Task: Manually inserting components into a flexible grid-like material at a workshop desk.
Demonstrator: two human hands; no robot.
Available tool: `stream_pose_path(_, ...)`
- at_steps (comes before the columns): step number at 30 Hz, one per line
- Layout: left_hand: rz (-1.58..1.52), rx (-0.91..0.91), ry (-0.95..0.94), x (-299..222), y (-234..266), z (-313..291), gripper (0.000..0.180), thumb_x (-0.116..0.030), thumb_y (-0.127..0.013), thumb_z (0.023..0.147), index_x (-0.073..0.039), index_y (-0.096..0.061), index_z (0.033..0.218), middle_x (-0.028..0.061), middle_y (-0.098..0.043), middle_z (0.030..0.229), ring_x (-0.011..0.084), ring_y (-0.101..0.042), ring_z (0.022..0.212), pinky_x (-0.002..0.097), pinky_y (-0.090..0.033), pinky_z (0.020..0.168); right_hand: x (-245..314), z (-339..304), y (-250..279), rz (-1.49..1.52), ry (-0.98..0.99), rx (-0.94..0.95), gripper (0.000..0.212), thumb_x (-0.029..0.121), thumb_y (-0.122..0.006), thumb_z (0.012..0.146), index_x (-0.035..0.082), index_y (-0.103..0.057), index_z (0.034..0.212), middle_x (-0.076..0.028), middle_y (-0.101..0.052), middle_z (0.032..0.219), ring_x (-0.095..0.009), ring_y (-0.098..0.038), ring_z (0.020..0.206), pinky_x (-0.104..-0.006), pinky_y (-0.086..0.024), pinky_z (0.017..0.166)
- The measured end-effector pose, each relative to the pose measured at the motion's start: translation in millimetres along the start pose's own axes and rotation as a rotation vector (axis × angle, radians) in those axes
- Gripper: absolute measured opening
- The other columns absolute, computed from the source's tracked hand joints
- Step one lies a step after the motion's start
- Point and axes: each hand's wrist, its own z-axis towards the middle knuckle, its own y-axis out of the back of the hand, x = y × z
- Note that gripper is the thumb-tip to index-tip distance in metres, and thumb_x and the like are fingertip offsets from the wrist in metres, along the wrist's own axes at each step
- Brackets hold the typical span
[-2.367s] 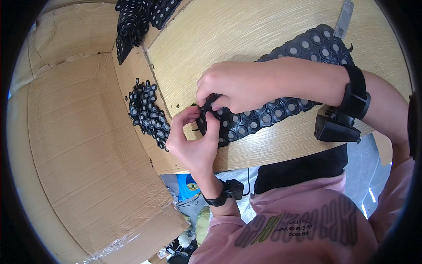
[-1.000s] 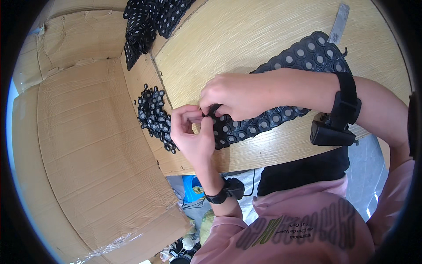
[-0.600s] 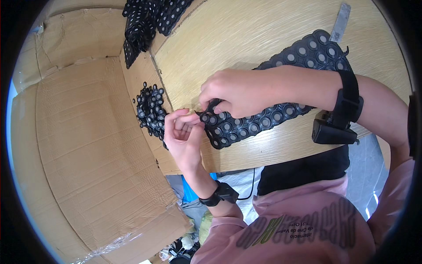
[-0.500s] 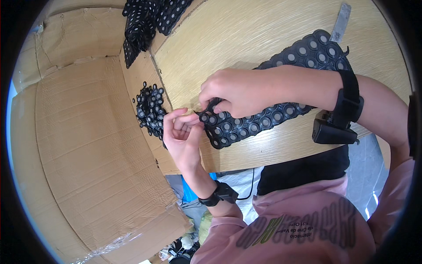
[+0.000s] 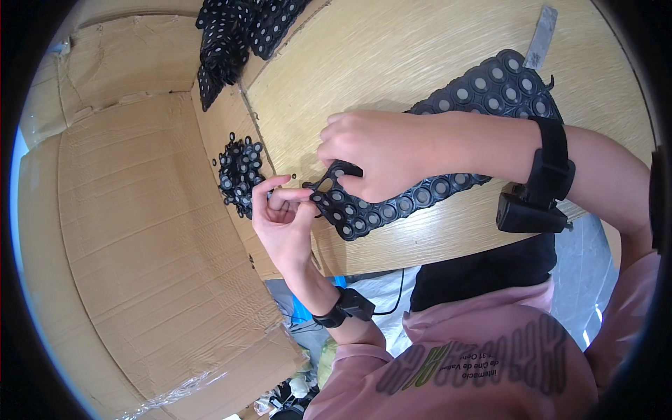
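Left hand [image 5: 283, 227] was clamped on the near-left corner of the black rubber disc sheet [image 5: 423, 197], thumb and index finger pinched together, other fingers half curled. Right hand [image 5: 374, 150] was clamped on the sheet's left end too, knuckles up, thumb below the edge; exact fingertip contact was partly hidden. Hands were just beside each other, not touching; a stretched, open hole showed in the sheet between them.

Sheet lay slanted on the wood-grain table [image 5: 392, 70], rows of round grey centres facing up, right forearm across its middle. Left wrist wore a black strap with a small black box [image 5: 358, 303]; right wrist had a black strap [image 5: 553, 157] with a larger box [image 5: 530, 212] hanging below.

A tiny black ring [image 5: 294, 176] lay near the left fingertips. Further left, a heap of small black discs [image 5: 241, 171], also grey-centred, sat by the cardboard [image 5: 154, 189]. A flat grey metal strip [image 5: 540, 38] touched or nearly touched the sheet's far corner, cannot tell which. More black dotted sheets [image 5: 224, 52] were bunched at top left. Pink shirt [image 5: 483, 364] filled the lower right
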Motion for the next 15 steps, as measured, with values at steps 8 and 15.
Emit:
stream_pose_path(8, 0.205, -0.031, -0.078, -6.6, 0.1, 3.4, 0.041, 0.009, -0.065, 0.068, -0.003, -0.060, 0.106, 0.0037, -0.071, 0.078, 0.0009, -0.052, 0.065, 0.0164, -0.038, 0.060, 9.2, 0.5, 5.8, -0.162, 0.010, -0.030, 0.021, 0.013, -0.061, 0.060, -0.009, -0.062, 0.062, -0.028, -0.059, 0.060, -0.044, -0.062, 0.060, -0.0473, -0.054, 0.065)
stream_pose_path(15, 0.372, -0.002, -0.170, -13.6, 0.4, 2.7, 0.038, 0.014, -0.061, 0.070, -0.001, -0.059, 0.105, 0.0042, -0.071, 0.080, 0.0016, -0.054, 0.066, 0.0166, -0.040, 0.060, 19.2, 0.6, 13.1, -0.272, -0.110, 0.143, 0.020, 0.015, -0.060, 0.070, -0.004, -0.063, 0.070, -0.017, -0.062, 0.070, -0.033, -0.060, 0.086, -0.0433, -0.049, 0.083)
